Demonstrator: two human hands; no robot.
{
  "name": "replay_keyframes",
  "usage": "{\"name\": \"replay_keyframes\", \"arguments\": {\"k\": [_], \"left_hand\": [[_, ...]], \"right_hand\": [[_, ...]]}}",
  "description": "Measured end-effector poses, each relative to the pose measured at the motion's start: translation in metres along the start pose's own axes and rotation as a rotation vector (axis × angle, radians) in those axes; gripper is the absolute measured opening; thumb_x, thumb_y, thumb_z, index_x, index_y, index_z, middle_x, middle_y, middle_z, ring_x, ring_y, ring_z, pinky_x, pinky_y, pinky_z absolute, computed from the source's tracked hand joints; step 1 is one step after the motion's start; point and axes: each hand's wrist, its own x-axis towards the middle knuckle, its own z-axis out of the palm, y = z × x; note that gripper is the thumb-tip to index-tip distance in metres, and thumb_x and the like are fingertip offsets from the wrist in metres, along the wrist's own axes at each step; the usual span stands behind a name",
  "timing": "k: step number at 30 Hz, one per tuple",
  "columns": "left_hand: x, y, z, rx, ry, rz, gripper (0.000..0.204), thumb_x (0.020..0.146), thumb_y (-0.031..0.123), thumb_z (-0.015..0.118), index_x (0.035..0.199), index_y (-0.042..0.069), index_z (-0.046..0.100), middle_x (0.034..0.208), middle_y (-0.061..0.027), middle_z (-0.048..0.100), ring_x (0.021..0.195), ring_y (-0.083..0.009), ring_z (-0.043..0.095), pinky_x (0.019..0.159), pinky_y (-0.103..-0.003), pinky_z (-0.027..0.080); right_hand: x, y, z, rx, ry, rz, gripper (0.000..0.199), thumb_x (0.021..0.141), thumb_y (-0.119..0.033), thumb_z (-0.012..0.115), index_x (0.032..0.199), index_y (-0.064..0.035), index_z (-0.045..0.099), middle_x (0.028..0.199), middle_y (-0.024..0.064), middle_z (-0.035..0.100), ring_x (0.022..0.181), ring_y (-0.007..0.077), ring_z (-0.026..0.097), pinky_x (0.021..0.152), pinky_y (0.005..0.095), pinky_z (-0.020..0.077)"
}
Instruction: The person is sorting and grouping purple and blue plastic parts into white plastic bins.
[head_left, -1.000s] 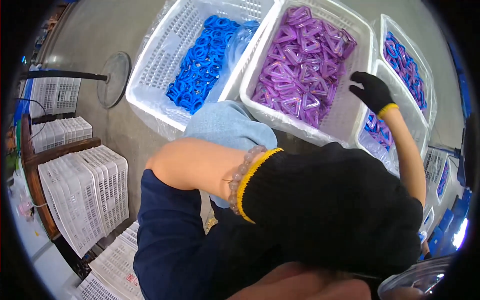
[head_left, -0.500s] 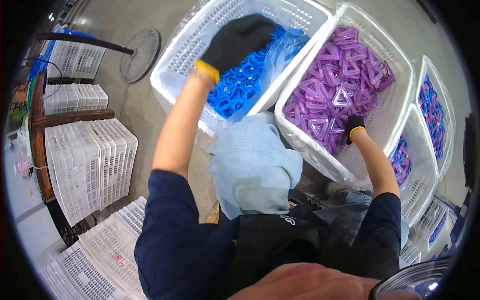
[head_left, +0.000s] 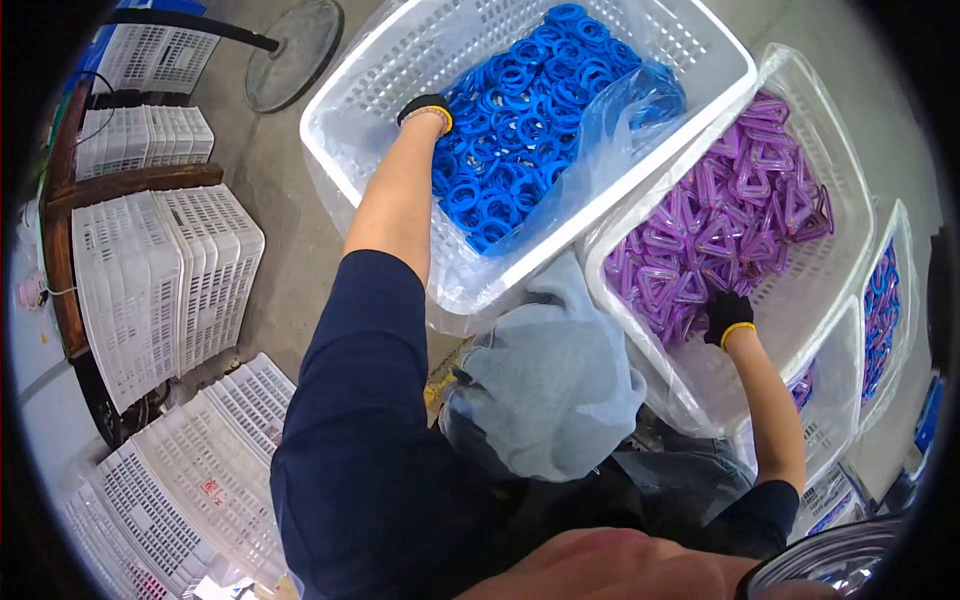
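Note:
My left hand (head_left: 427,110), in a black glove with a yellow cuff, reaches down at the left side of the blue plastic rings (head_left: 520,130). Its fingers are hidden from view. The rings fill the bottom of a white plastic crate (head_left: 345,120) lined with clear film. At the near edge of a heap of purple triangular plastic pieces (head_left: 715,235) is my right hand (head_left: 730,314), gloved the same way. It touches the pieces, and its fingertips are lost among them. That heap lies in a second film-lined white crate (head_left: 800,340).
Stacked white crates (head_left: 165,280) stand on the left beside a wooden frame (head_left: 140,185). More crates (head_left: 190,480) sit at lower left. A round stand base (head_left: 295,55) rests on the floor. Farther right, a lined crate holds blue and purple pieces (head_left: 880,310).
My left hand has gone from above the blue rings down to their left side. My right hand stays at the purple pieces' near edge. The view has shifted, showing more of the ring crate.

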Motion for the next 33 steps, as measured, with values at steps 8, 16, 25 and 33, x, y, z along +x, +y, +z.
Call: {"name": "replay_keyframes", "arguments": {"k": [8, 16, 25, 33], "left_hand": [[0.027, -0.023, 0.013, -0.090, -0.067, -0.158, 0.039, 0.085, 0.023, 0.057, 0.123, 0.018, 0.062, 0.134, -0.0058, 0.055, 0.122, -0.0212, 0.054, 0.099, -0.038, 0.044], [0.038, -0.047, -0.007, -0.158, -0.082, -0.363, 0.036, 0.085, 0.025, 0.057, 0.121, 0.020, 0.063, 0.131, -0.0035, 0.057, 0.121, -0.0196, 0.055, 0.097, -0.037, 0.044], [-0.034, 0.022, 0.010, -0.253, -0.103, -0.490, 0.034, 0.086, 0.027, 0.057, 0.118, 0.022, 0.065, 0.129, -0.0009, 0.059, 0.119, -0.0177, 0.056, 0.096, -0.037, 0.045], [-0.039, 0.033, 0.026, -0.274, 0.001, -0.698, 0.030, 0.085, 0.029, 0.058, 0.112, 0.021, 0.068, 0.122, -0.0001, 0.063, 0.114, -0.0154, 0.059, 0.091, -0.036, 0.046]], "right_hand": [[0.004, 0.012, 0.019, 0.131, -0.071, -0.021, 0.056, 0.061, -0.042, 0.077, 0.110, -0.0170, 0.066, 0.116, 0.0090, 0.060, 0.108, 0.0290, 0.057, 0.090, 0.0416, 0.0471], [0.016, 0.000, 0.009, 0.140, 0.011, -0.061, 0.053, 0.061, -0.039, 0.076, 0.110, -0.0197, 0.065, 0.114, 0.0089, 0.063, 0.108, 0.0289, 0.060, 0.089, 0.0416, 0.0501], [0.006, 0.000, 0.007, 0.217, 0.021, -0.056, 0.049, 0.065, -0.040, 0.075, 0.107, -0.0174, 0.065, 0.110, 0.0102, 0.064, 0.107, 0.0296, 0.060, 0.088, 0.0425, 0.0509], [0.012, -0.004, -0.001, 0.245, -0.014, -0.083, 0.058, 0.066, -0.044, 0.076, 0.117, -0.0183, 0.062, 0.114, 0.0087, 0.064, 0.107, 0.0307, 0.059, 0.090, 0.0420, 0.0495]]}}
